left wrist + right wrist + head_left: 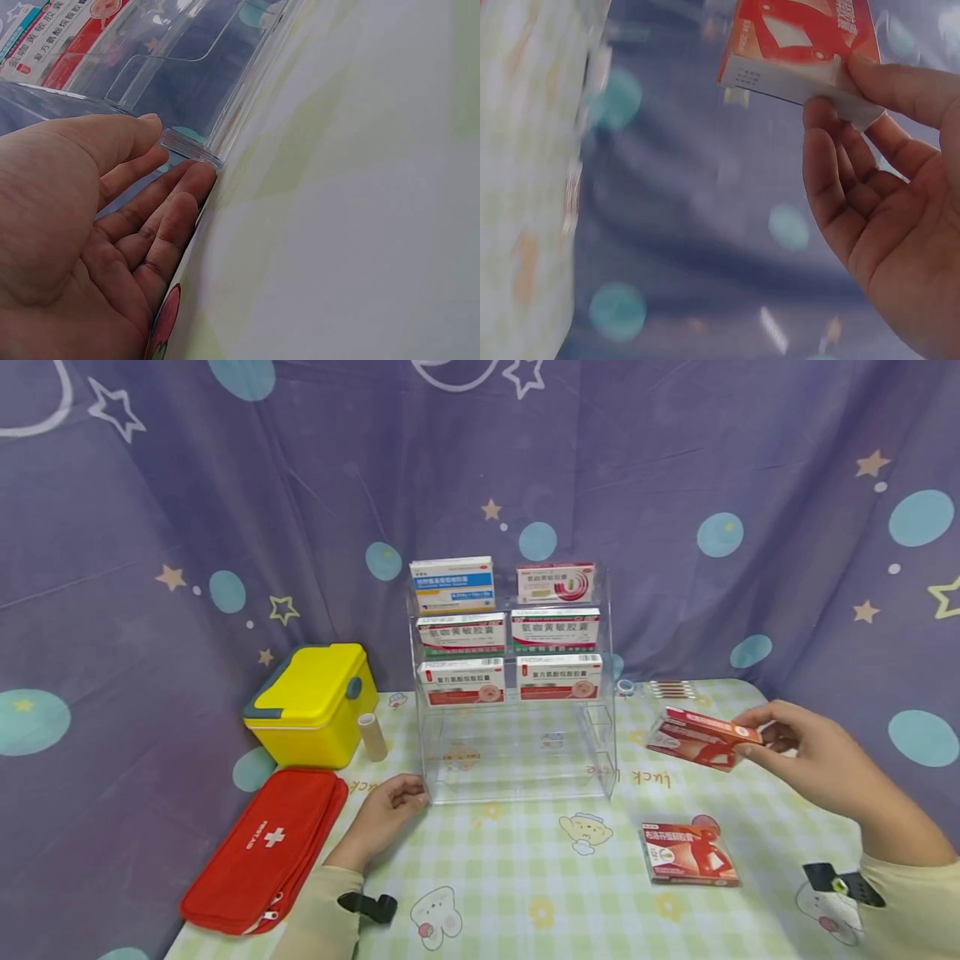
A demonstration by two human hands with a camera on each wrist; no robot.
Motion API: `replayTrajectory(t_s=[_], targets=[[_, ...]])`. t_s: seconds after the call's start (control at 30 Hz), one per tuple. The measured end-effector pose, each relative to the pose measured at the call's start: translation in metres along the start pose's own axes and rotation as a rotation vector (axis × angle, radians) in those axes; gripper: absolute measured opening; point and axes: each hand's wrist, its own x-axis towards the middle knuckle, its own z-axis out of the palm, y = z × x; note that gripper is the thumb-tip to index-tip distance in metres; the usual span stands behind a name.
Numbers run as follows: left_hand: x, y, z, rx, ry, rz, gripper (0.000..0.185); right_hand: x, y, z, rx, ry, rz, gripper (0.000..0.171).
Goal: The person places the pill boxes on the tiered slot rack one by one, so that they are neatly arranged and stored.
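My right hand (752, 734) holds a flat red medicine box (701, 739) in the air at the right of the table, pinched between thumb and fingers. The right wrist view shows the red box (802, 45) at the fingertips of that hand (845, 91). My left hand (405, 795) rests on the table with relaxed fingers touching the lower left corner of a clear acrylic shelf (600, 752). In the left wrist view the left hand (176, 154) lies flat against the shelf's base (187, 144). Several medicine boxes (510, 631) fill the upper tiers; the bottom tier holds none.
A second red box (690, 853) lies on the checked tablecloth (525, 860) near the front right. A yellow case (315, 702), a beige roll (371, 737) and a red first-aid pouch (262, 852) sit at the left. Small strips (671, 689) lie behind the shelf's right side.
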Motion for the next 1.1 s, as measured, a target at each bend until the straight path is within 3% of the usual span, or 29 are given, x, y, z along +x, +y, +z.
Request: replayTrajectory(t_s=[0.13, 0.23, 0.4, 0.57, 0.93, 1.1], targets=[[0.000, -0.001, -0.001, -0.004, -0.007, 0.009, 0.028, 0.035, -0.032, 0.022, 0.037, -0.065, -0.128, 0.024], [0.000, -0.001, -0.002, 0.007, -0.007, 0.012, 0.029, 0.058, -0.055, 0.042, 0.044, -0.131, -0.169, 0.021], [0.000, 0.000, -0.002, 0.014, -0.010, 0.014, 0.029, 0.091, -0.091, 0.082, 0.048, -0.198, -0.145, 0.020], [0.001, 0.000, -0.002, 0.010, -0.010, 0.016, 0.030, 0.118, -0.115, 0.124, 0.007, -0.194, -0.158, 0.023], [0.000, 0.002, -0.002, 0.018, -0.011, 0.010, 0.030, 0.143, -0.146, 0.196, -0.014, -0.172, -0.253, 0.022], [0.001, 0.001, -0.002, 0.020, -0.004, 0.001, 0.029, 0.147, -0.151, 0.220, -0.002, -0.186, -0.234, 0.020]])
